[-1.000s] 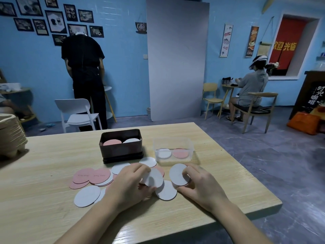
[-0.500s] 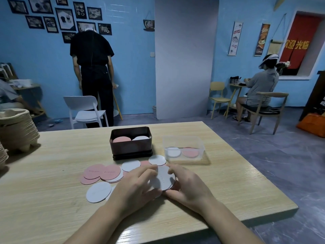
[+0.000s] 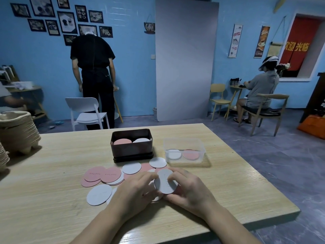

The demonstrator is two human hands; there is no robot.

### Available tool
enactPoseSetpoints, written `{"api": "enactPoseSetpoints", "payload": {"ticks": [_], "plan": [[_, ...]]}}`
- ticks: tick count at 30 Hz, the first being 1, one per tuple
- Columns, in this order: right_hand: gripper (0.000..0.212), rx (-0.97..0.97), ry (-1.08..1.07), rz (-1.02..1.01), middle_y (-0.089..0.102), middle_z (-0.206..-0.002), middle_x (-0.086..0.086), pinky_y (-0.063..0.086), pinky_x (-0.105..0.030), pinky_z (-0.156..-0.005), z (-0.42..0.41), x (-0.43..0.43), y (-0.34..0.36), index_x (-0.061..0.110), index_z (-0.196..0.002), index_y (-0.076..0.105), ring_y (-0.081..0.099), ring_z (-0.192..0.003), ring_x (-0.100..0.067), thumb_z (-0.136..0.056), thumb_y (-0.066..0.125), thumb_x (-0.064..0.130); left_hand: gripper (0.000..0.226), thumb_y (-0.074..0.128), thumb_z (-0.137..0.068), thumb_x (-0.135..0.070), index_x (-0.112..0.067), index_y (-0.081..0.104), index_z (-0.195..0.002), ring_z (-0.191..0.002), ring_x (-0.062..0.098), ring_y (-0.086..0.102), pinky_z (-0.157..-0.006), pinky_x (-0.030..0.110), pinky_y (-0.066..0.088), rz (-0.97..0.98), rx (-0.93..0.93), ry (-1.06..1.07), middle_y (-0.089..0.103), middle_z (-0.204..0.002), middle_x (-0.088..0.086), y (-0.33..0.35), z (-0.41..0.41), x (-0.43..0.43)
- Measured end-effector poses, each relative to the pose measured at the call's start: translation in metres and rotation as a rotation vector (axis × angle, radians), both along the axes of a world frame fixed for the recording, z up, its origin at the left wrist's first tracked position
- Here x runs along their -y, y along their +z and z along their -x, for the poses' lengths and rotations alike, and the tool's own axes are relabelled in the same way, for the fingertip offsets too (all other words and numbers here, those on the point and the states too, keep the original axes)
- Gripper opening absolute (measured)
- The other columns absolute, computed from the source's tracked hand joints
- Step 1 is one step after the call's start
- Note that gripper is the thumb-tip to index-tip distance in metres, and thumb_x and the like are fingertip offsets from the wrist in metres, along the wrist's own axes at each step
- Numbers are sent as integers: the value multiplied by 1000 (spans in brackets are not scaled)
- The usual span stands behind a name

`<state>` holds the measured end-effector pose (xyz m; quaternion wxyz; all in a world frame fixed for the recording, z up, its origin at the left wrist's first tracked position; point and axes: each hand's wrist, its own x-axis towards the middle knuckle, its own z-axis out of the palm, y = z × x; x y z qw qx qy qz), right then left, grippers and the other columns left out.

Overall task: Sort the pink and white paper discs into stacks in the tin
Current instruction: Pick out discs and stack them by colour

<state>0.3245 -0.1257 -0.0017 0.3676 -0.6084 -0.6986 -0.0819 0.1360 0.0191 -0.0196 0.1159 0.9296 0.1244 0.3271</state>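
Note:
A dark brown tin [image 3: 131,152] stands on the wooden table, holding a pink stack [image 3: 122,141] on its left and a white stack [image 3: 141,140] on its right. In front of it lie several loose pink discs [image 3: 110,174] and white discs [image 3: 99,194]. My left hand [image 3: 133,192] and my right hand [image 3: 189,188] meet over the pile and together pinch a small stack of white discs [image 3: 165,182], tilted up off the table. Discs beneath my hands are hidden.
A clear plastic box [image 3: 184,147] with one white and one pink disc sits right of the tin. Stacked pulp trays [image 3: 17,131] stand at the table's left edge. A white chair [image 3: 88,111] and a standing person are beyond the table.
My right hand brought its white disc leftward onto the one in my left hand; both hands now hold the white discs together, lifted slightly. The camera view shifted a little.

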Motion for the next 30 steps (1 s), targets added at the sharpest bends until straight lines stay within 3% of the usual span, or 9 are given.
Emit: {"api": "enactPoseSetpoints", "payload": {"ticks": [3,6,10,16,20,25,30], "plan": [[41,-3,1,19,58,-136,12,51,-29,-88,-2,-1,-1,16,-92,53,57,-118,-6,-82,78,46,31,61,-88,-45,-33,54,-116,-82,6,53,-60,28,50,5,-12,-13,64,-106,-16,3,1,1],[39,-18,-10,10,62,-123,14,49,-22,-83,-3,-2,-2,18,-93,54,58,-106,-4,-80,80,44,45,63,-86,-56,-31,57,-123,-93,9,60,-70,25,50,-1,-27,35,67,-114,-15,5,3,3],[39,-80,-94,-29,61,-99,13,51,-34,-75,-8,1,-2,23,-93,54,58,-90,-12,-76,83,42,62,63,-79,-69,-31,56,-128,-105,8,57,-85,27,42,-62,-104,135,64,-114,-18,11,13,5],[39,-38,-141,-2,60,-101,14,50,-30,-74,-18,9,-2,24,-94,54,57,-90,-10,-79,79,50,80,54,-73,-85,-35,50,-135,-120,5,48,-102,29,34,-34,-221,177,58,-121,-23,14,19,8],[39,-11,-156,29,60,-104,13,49,-28,-75,-15,9,-2,24,-91,51,57,-94,-10,-80,76,52,69,55,-75,-80,-38,51,-129,-112,3,49,-97,25,33,-25,-196,173,55,-109,-27,15,20,9],[38,-31,-192,44,56,-97,17,49,-30,-71,-15,10,-2,29,-92,48,53,-87,-9,-78,76,50,52,66,-77,-64,-31,56,-116,-87,11,58,-79,30,48,-84,-51,175,62,-92,-15,10,22,6],[42,19,-139,79,56,-98,17,47,-27,-71,-8,4,-3,27,-92,47,53,-89,-7,-82,73,58,53,71,-76,-51,-23,58,-119,-89,11,60,-80,22,45,-122,59,132,67,-102,-9,9,19,6]]}}
